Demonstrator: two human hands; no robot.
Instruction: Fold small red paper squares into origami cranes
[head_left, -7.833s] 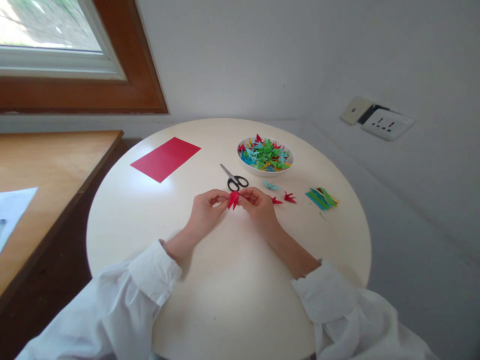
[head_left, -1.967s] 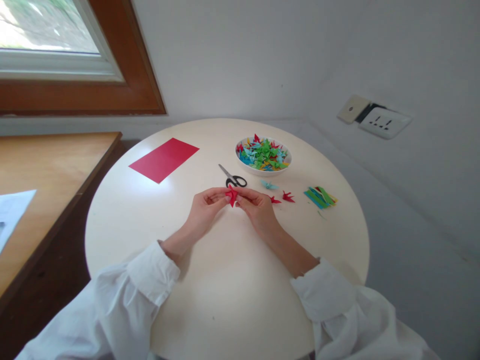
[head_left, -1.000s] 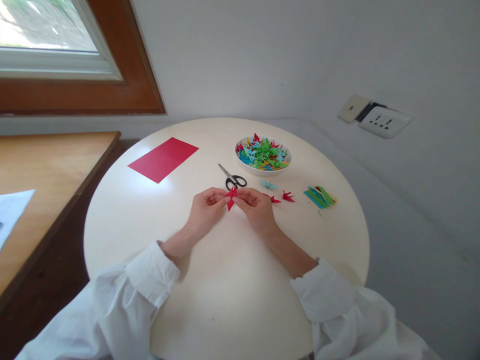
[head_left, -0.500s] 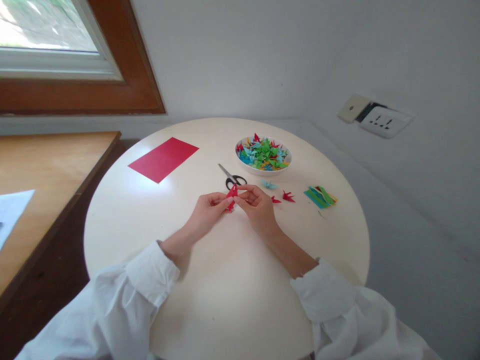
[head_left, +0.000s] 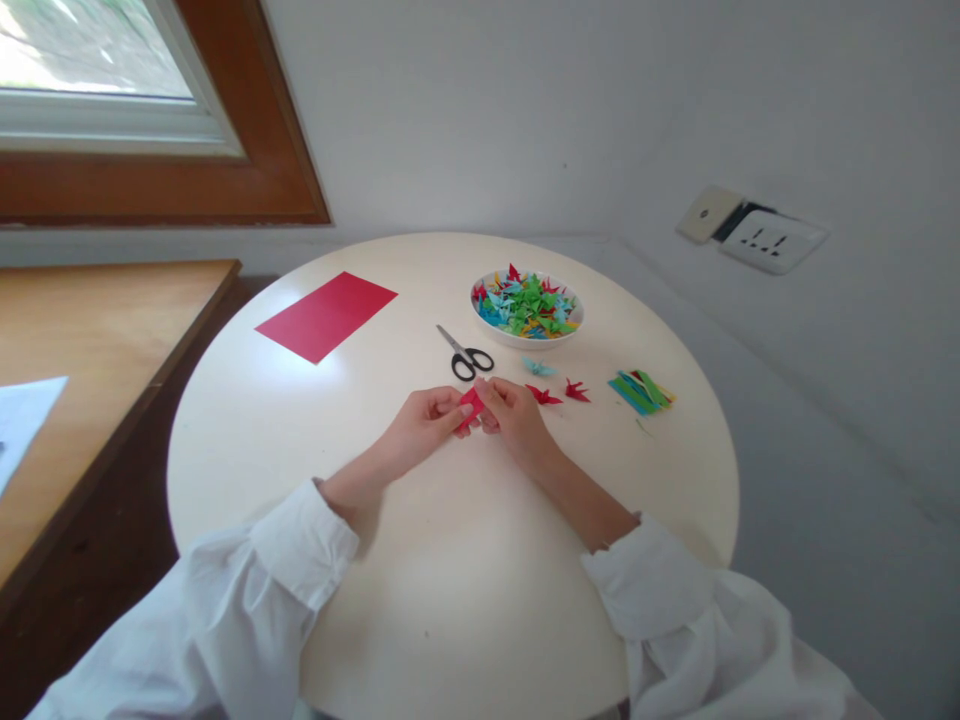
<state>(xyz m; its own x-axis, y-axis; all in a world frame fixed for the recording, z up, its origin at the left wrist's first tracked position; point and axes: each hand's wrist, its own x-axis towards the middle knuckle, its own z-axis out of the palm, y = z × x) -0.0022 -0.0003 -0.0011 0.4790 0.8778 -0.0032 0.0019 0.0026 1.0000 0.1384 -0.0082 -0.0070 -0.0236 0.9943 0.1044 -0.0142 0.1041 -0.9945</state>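
A small folded piece of red paper [head_left: 471, 403] is pinched between both hands over the middle of the table. My left hand [head_left: 426, 425] grips its left side, thumb on top. My right hand [head_left: 517, 420] closes on its upper right end with thumb and fingers, which hide part of it. Just beyond my fingers lie scissors [head_left: 466, 357] with black handles, blades pointing away. Close to my right hand rest a red paper crane [head_left: 543, 395], a second red crane [head_left: 576, 391] and a light blue crane [head_left: 538, 368].
A white bowl [head_left: 525, 343] heaped with colourful paper cranes stands at the back. A red paper sheet [head_left: 327, 316] lies back left, and a stack of coloured paper strips [head_left: 642, 392] at the right. The round white table [head_left: 450, 600] adjoins walls; a wooden desk [head_left: 112, 350] is at left.
The red paper has gone from an upright, pointed shape to a flatter, more compact one. My right hand has drawn down slightly, uncovering the scissors' handles and more of the nearer red crane.
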